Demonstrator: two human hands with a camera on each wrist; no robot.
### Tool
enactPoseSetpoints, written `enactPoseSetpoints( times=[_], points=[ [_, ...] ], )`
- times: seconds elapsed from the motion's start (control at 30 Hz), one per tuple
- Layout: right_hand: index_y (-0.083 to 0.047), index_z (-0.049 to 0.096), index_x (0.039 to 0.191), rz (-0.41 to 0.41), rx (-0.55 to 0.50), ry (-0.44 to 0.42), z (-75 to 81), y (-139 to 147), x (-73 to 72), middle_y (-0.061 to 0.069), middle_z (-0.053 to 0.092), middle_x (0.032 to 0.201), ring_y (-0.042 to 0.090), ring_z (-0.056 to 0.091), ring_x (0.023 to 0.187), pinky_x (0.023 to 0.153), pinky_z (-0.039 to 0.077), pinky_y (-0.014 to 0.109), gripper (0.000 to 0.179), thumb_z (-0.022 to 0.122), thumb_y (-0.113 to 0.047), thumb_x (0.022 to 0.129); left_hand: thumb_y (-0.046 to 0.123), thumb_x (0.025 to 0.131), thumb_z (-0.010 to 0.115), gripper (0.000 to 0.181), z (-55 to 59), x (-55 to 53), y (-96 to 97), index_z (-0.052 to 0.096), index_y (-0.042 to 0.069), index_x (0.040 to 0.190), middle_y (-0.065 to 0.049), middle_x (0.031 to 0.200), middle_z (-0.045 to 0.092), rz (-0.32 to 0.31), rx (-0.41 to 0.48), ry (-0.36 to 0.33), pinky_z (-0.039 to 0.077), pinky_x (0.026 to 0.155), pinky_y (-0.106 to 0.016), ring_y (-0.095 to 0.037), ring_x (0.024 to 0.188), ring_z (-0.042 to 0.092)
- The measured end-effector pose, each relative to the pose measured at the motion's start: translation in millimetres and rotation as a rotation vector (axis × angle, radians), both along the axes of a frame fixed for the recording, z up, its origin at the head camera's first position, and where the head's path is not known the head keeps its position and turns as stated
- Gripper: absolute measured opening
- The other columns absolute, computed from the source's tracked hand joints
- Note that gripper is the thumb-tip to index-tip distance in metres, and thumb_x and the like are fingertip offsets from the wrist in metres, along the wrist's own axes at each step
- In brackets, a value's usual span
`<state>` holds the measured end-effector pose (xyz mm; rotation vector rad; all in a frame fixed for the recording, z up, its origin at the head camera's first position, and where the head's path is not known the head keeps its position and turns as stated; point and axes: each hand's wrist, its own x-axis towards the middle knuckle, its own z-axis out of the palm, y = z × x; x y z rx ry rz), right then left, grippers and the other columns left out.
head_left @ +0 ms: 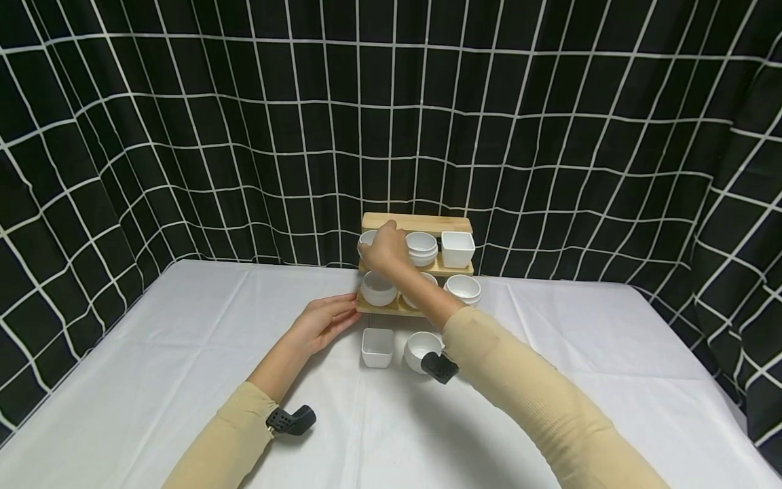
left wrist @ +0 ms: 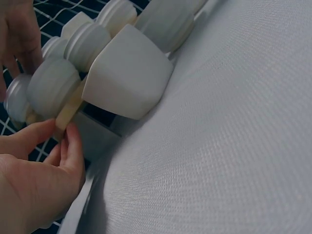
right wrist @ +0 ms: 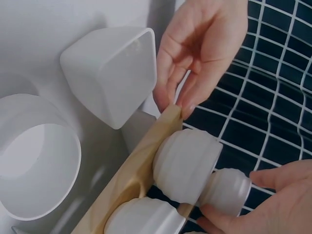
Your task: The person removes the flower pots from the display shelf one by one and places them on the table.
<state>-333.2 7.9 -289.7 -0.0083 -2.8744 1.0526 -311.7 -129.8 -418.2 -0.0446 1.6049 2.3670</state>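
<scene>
A tiered wooden rack (head_left: 417,223) stands at the back of the table and bears small white bowls. My left hand (head_left: 324,321) pinches the left end of its lower board between thumb and fingers, plain in the left wrist view. My right hand (head_left: 386,252) reaches over to the upper tier and grips a round white bowl (right wrist: 226,191) at the left end, its fingers on either side. Below that bowl sits another round bowl (head_left: 379,288) on the lower tier. Part of the gripped bowl is hidden by my hand in the head view.
On the upper tier are stacked round bowls (head_left: 421,248) and square bowls (head_left: 457,249). More round bowls (head_left: 463,288) sit at the lower right. A square bowl (head_left: 377,348) and a round bowl (head_left: 421,348) stand on the white tablecloth (head_left: 165,353) before the rack. A black gridded curtain (head_left: 281,122) hangs behind.
</scene>
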Motion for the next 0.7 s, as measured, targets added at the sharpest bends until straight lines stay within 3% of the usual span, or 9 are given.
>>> enactPoseSetpoints(
  times=[0.3, 0.7],
  points=[
    [0.014, 0.033, 0.153, -0.016, -0.035, -0.027, -2.0, -1.3, -1.8, 0.033, 0.048, 0.147, 0.042, 0.057, 0.133, 0.116, 0.054, 0.046, 0.069, 0.066, -0.023, 0.104, -0.009, 0.106, 0.051, 0.047, -1.8, -1.8, -0.4, 0.04, -0.017, 0.152, -0.036, 0.156, 0.042, 0.002, -0.009, 0.0, 0.052, 0.115, -0.031, -0.014, 0.109, 0.069],
    [0.014, 0.038, 0.149, -0.016, -0.089, -0.008, -1.3, -0.9, -2.7, 0.033, 0.052, 0.144, 0.041, 0.057, 0.131, 0.116, 0.054, 0.045, 0.069, 0.071, -0.02, 0.099, -0.009, 0.106, 0.05, 0.047, -1.3, -1.9, 0.2, 0.04, -0.017, 0.152, -0.036, 0.156, 0.042, 0.005, -0.012, -0.003, 0.057, 0.108, -0.025, -0.011, 0.104, 0.069]
  ],
)
